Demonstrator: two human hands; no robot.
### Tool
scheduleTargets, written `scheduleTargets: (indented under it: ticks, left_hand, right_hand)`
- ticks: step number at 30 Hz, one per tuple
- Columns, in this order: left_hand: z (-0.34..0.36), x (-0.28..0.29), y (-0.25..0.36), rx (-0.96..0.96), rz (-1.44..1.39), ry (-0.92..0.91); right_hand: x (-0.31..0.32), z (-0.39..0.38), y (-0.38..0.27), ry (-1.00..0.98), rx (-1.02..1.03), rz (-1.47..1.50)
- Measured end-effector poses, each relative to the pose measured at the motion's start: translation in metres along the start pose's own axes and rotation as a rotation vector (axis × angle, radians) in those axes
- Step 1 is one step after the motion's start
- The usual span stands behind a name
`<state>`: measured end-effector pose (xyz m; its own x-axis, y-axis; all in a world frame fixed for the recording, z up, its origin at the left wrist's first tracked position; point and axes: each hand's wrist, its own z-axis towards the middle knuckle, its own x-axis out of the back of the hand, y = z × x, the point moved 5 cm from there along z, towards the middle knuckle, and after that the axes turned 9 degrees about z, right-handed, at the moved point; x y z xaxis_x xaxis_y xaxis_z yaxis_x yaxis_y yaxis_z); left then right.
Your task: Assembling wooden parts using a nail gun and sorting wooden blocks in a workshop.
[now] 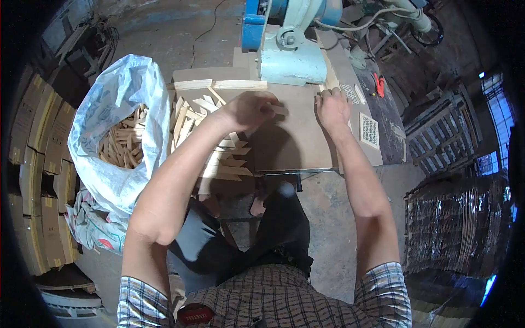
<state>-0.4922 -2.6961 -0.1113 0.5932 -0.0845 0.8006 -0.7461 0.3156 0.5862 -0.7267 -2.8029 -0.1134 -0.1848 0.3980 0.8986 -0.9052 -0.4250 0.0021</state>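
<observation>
My left hand (252,109) is above the brown work board (295,153), its fingers closed on a small wooden piece (280,110). Under and beside that forearm lies a pile of pale wooden strips (227,169), many with slanted ends. My right hand (333,111) rests at the board's right side, on a long wooden guide strip (330,81). Its fingers are bent and close together; what lies under the fingertips is hidden. Just beyond both hands stands a pale green machine (292,65) with a blue motor (254,27).
An open white sack (117,82) of cut wooden pieces (124,145) stands on the left, near stacked cartons (41,120). Two patterned lattice panels, one a square panel (369,131), and red-handled pliers (379,85) lie at the right. Bundled dark slats (459,229) stand farther right.
</observation>
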Motion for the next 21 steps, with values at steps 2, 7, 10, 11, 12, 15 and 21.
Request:
scheduleTargets:
  ticks: [2, 7, 10, 11, 12, 15, 21]
  left_hand:
    - [0.000, 0.003, 0.008, 0.027, -0.025, -0.048]
    - [-0.001, -0.004, 0.000, -0.036, -0.031, -0.047]
    - [0.003, -0.013, 0.006, -0.111, -0.071, -0.107]
    - [0.004, -0.014, 0.009, -0.081, -0.127, -0.157]
    - [0.004, -0.016, 0.010, -0.051, -0.185, -0.205]
    - [-0.010, 0.002, -0.050, -0.114, -0.329, 0.109]
    - [-0.026, 0.054, -0.032, 0.443, 0.659, 0.026]
  right_hand:
    - [0.015, -0.013, -0.010, 0.003, 0.039, 0.274]
    - [0.061, -0.057, -0.078, -0.135, 0.281, 0.893]
    - [0.065, -0.071, -0.080, -0.039, 0.472, 0.765]
    - [0.069, -0.075, -0.076, -0.011, 0.485, 0.793]
    - [0.070, -0.079, -0.069, -0.012, 0.415, 0.756]
    - [0.055, -0.081, -0.048, 0.020, 0.261, 0.637]
    - [0.036, -0.075, 0.011, 0.025, 0.087, 0.024]
